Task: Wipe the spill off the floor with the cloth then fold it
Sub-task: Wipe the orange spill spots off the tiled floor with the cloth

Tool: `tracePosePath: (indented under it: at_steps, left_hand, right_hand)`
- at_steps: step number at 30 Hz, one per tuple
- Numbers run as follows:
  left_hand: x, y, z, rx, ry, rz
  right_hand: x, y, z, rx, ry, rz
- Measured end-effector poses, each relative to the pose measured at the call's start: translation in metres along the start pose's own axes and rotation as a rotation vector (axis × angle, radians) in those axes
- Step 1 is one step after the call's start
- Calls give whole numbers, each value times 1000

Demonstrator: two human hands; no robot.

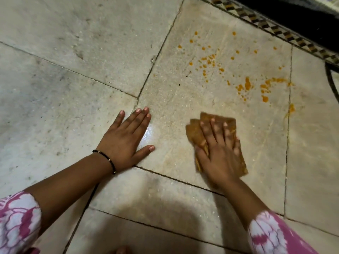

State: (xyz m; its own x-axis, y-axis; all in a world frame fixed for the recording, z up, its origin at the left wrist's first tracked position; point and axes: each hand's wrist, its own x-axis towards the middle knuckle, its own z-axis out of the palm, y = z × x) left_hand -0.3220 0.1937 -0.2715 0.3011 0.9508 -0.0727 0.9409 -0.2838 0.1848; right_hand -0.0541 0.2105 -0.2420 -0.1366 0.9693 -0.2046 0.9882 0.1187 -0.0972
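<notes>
The left hand (pixel 126 138) lies flat on the floor (pixel 73 88), fingers straight and spread, holding nothing; it sits where four tile joints meet and looks to be bearing weight. A bead bracelet (pixel 106 158) circles its wrist.

To its right, well apart, the right hand (pixel 218 153) presses palm-down on the cloth (pixel 196 132), fingers straight over it, not curled round it. The cloth lies on the same large tile as the spill (pixel 245 83), near that tile's near edge, with bare tile between its far edge and the first drops.

Further right and farther away, the spill is scattered toward the tile's far right corner and across the right-hand joint, close to a patterned border (pixel 275 30).

Risks, as I judge them: a broad stroke could smear the drops into streaks or push them into the joints, where they would be harder to lift. The outlying specks near the border could be missed. A wet patch under the bracing hand might let it slip.

The cloth is brownish-orange, bunched into a few overlapping layers with corners fanning out past the fingertips. It carries lighter orange marks. Its outline is slightly blurred.
</notes>
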Motion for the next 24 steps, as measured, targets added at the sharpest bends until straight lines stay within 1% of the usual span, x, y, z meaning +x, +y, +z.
tracePosePath:
  at_steps: [1,4,7,9,11,14,17,19,20,21,22,24]
  left_hand:
    - [0,0,-1,-3,3,0]
    - [0,0,-1,-18,12,-1]
    - [-1,0,0,-24,15,-8]
    - [-1,-1,0,-21,17,-7]
    - [-1,-1,0,-22,15,-6]
    - [0,0,0,-31,13,-3]
    - [-1,-1,0,-32,18,1]
    - [-1,-1,0,-37,18,2]
    - [-1,-2,1,-40,20,0]
    - [-1,-1,1,-38,26,4]
    - [-1,-1,2,-42,35,5]
    - [-3,-1,2,-87,73,-20]
  right_hand:
    - [-20,9,1,-3,-21,15]
    - [-46,50,-3,10,-58,247]
    - [-6,69,-13,125,1,461]
    - [39,65,-21,168,21,521]
    - [79,51,-27,170,41,496]
    - [98,17,-25,115,52,352]
    - [65,-7,-14,13,12,122]
    - [22,-3,-9,-44,-4,-30]
    - [2,4,-8,-57,-5,-76]
    - [-17,15,-8,-48,0,-72]
    - [-34,25,-6,-29,5,-12]
    - [-56,34,-2,30,21,229]
